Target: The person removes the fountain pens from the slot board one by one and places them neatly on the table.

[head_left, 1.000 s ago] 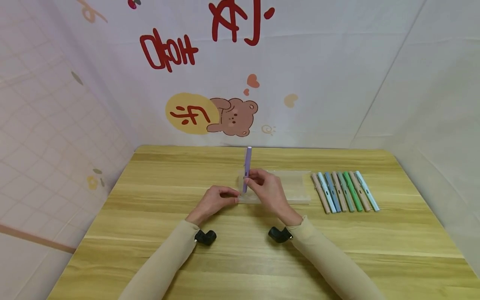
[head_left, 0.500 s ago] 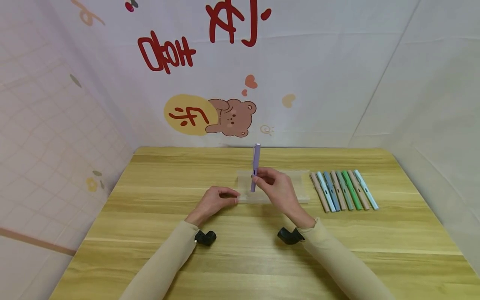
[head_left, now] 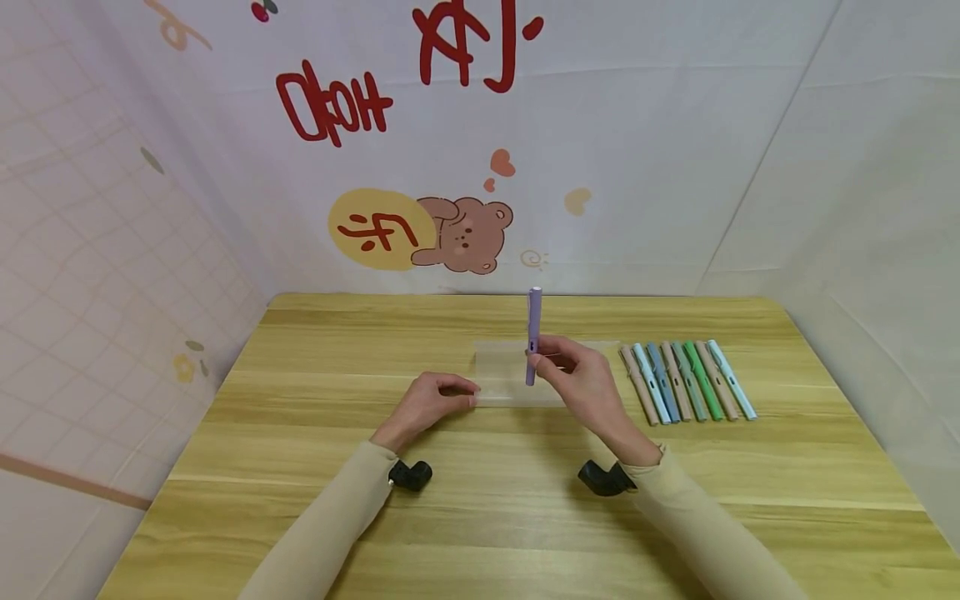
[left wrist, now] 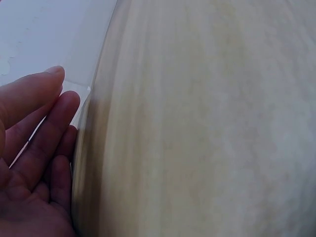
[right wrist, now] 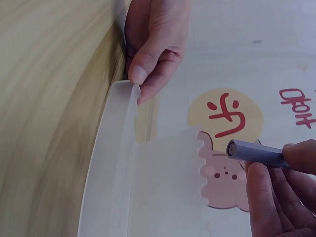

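My right hand [head_left: 581, 379] pinches a purple capped pen [head_left: 534, 318], held nearly upright over a translucent plastic pen stand [head_left: 501, 372]. In the right wrist view one end of the pen [right wrist: 259, 154] points toward the stand's notched edge, apart from it. My left hand [head_left: 429, 406] stays at the stand's near left corner, thumb and fingers gripping it. The right wrist view shows the thumb of the left hand [right wrist: 158, 47] on that corner, by the front lip [right wrist: 106, 158]. Part of the stand is hidden behind the right hand.
Several capped pens in blue, green and brown, among them a green pen [head_left: 703, 381], lie side by side right of the stand on the wooden table [head_left: 480, 517]. A printed cloth [head_left: 637, 167] hangs behind the table.
My right hand has moved to the right along the stand, carrying the upright purple pen. The left hand has kept its place at the corner.
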Available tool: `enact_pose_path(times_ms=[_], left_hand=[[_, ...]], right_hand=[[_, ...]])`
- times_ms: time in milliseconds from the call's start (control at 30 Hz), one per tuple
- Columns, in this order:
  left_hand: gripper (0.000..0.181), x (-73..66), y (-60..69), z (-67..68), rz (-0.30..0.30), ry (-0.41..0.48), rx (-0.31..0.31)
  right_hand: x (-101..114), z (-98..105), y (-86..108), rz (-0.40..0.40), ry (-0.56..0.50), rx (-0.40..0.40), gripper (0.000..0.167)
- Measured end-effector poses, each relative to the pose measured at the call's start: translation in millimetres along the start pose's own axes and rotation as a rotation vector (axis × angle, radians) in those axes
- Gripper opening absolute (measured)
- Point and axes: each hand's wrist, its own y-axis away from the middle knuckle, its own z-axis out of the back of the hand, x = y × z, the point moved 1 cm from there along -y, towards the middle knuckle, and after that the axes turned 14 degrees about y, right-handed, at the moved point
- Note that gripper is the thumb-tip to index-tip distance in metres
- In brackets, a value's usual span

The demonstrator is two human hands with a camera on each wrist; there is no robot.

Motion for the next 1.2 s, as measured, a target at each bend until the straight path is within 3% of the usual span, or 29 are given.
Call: enact_pose_path(times_ms=[233,767,1200], left_hand=[[0.018,-0.3,0.1,-0.6,0.01,-0.003,-0.004],[0.018,1.3,0.1,-1.4,-0.003,-0.006,-0.004],[0.017,0.2,0.5,-0.9,0.003,-0.011,-0.005]], right_hand=[[-9.1,16.3,6.1,-0.004,-0.017,-0.001,0.03],[-37.3,46.1,22.9,-0.06,0.047,-0.058,0.032],[-62.9,82.3,34.5,-0.102,0.087,-0.114,0.034]])
